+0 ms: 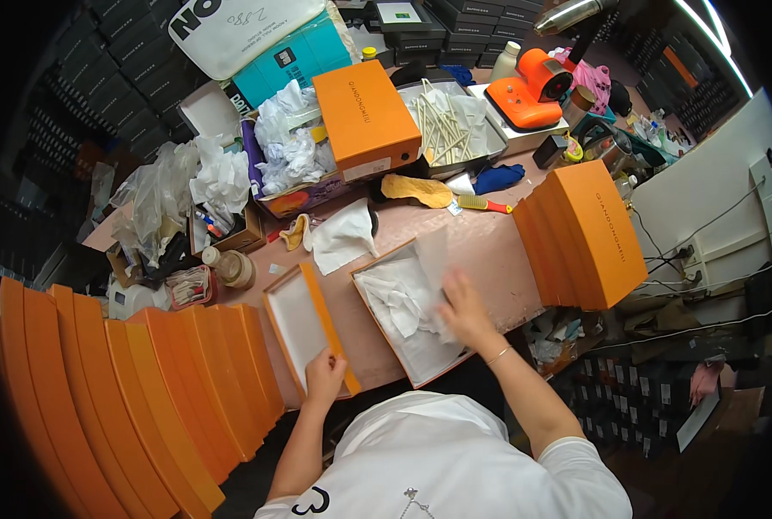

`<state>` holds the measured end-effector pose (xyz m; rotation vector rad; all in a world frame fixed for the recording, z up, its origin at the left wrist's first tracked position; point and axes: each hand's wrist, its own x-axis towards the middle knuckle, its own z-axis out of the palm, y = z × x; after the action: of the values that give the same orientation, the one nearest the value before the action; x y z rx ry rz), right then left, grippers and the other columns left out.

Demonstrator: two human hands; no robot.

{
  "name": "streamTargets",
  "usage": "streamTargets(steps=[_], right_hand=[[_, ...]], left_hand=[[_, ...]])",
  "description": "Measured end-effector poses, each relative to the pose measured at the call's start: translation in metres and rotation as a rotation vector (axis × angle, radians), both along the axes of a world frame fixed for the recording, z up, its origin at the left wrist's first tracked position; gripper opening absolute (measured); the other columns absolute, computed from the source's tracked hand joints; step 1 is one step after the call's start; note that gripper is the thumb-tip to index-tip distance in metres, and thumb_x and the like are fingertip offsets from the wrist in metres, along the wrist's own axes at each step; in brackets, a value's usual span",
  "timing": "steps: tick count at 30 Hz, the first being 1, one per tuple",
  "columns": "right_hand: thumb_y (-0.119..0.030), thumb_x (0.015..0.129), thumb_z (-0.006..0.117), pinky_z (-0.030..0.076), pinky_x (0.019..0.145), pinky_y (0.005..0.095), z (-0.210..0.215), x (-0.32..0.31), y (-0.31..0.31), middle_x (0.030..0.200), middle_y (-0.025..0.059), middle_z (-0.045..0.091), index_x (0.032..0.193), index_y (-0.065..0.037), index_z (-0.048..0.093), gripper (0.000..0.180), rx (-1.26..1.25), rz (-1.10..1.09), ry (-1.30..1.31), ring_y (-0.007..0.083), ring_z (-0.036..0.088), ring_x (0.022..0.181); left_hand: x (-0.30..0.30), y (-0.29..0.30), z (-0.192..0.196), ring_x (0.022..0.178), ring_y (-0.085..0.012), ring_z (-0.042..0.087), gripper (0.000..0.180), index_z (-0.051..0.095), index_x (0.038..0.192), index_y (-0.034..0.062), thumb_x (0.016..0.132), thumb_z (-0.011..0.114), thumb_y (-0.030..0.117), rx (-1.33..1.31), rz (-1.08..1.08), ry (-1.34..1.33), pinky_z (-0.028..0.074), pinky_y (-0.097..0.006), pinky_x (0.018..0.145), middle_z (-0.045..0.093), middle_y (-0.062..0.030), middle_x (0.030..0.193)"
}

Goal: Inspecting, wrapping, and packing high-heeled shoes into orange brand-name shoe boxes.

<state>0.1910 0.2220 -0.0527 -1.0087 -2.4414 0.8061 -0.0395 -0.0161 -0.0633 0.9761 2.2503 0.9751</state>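
Note:
An open orange shoe box (421, 368) with white tissue paper (403, 298) inside lies on the pink table in front of me. My right hand (465, 310) presses flat on the tissue paper at the box's right side. Left of it lies the box lid (295, 324), upside down with its white inside showing. My left hand (324, 378) grips the lid's near corner.
Rows of orange boxes (144, 381) stand on edge at my left, and another stack (580, 233) at the right. A closed orange box (364, 117), crumpled paper (287, 143), an insole (416, 190), a brush (481, 205) and an orange machine (533, 91) crowd the far table.

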Motion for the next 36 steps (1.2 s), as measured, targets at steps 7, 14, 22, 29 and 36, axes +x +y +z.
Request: streamTargets(steps=[7, 14, 22, 29, 36], right_hand=[[-0.05, 0.097, 0.039, 0.019, 0.114, 0.0495, -0.016, -0.004, -0.028, 0.139, 0.0157, 0.048, 0.134, -0.005, 0.05, 0.059, -0.594, 0.116, 0.227, 0.0299, 0.033, 0.137], [-0.037, 0.096, 0.055, 0.051, 0.081, 0.0268, 0.042, 0.077, 0.021, 0.108, 0.0116, 0.066, 0.123, 0.004, 0.056, 0.049, -0.949, -0.257, 0.223, 0.0149, 0.063, 0.094], [-0.034, 0.091, 0.062, 0.05, 0.084, 0.0353, -0.026, -0.013, 0.002, 0.104, 0.0179, 0.069, 0.12, 0.0, 0.061, 0.044, -0.591, -0.173, -0.047, 0.0222, 0.066, 0.093], [-0.037, 0.091, 0.061, 0.042, 0.099, 0.0338, -0.042, 0.053, 0.019, 0.128, 0.017, 0.059, 0.133, -0.004, 0.052, 0.053, -0.692, -0.291, 0.22, 0.0262, 0.055, 0.12], [-0.014, 0.086, 0.066, 0.042, 0.099, 0.0398, 0.1, 0.061, 0.084, 0.132, 0.0256, 0.048, 0.131, 0.003, 0.048, 0.051, 0.037, -0.241, 0.052, 0.0392, 0.051, 0.118]], left_hand=[[0.016, 0.018, 0.142, 0.09, -0.013, 0.064, 0.018, 0.06, 0.099, -0.0016, 0.096, 0.049, 0.012, 0.557, -0.129, -0.957, 0.052, -0.026, 0.079, 0.066, -0.0086, 0.099], [0.084, 0.067, 0.046, 0.127, -0.0418, 0.039, 0.054, 0.047, 0.129, -0.0055, 0.088, 0.065, 0.026, 0.223, -0.476, -0.045, 0.036, -0.042, 0.104, 0.036, -0.0271, 0.137], [0.039, 0.058, -0.059, 0.113, -0.0202, 0.053, 0.048, 0.044, 0.134, 0.0007, 0.096, 0.056, 0.027, -0.015, 0.096, -0.959, 0.043, -0.034, 0.095, 0.057, -0.0107, 0.123], [0.078, 0.119, -0.027, 0.104, -0.0167, 0.059, 0.04, 0.052, 0.124, 0.01, 0.091, 0.064, 0.028, -0.025, 0.034, -1.148, 0.048, -0.036, 0.084, 0.06, -0.0039, 0.113], [0.156, 0.182, -0.013, 0.116, -0.019, 0.053, 0.074, 0.016, 0.15, 0.0029, 0.094, 0.061, 0.018, 0.175, -0.28, -0.947, 0.047, -0.032, 0.094, 0.042, -0.0149, 0.14]])
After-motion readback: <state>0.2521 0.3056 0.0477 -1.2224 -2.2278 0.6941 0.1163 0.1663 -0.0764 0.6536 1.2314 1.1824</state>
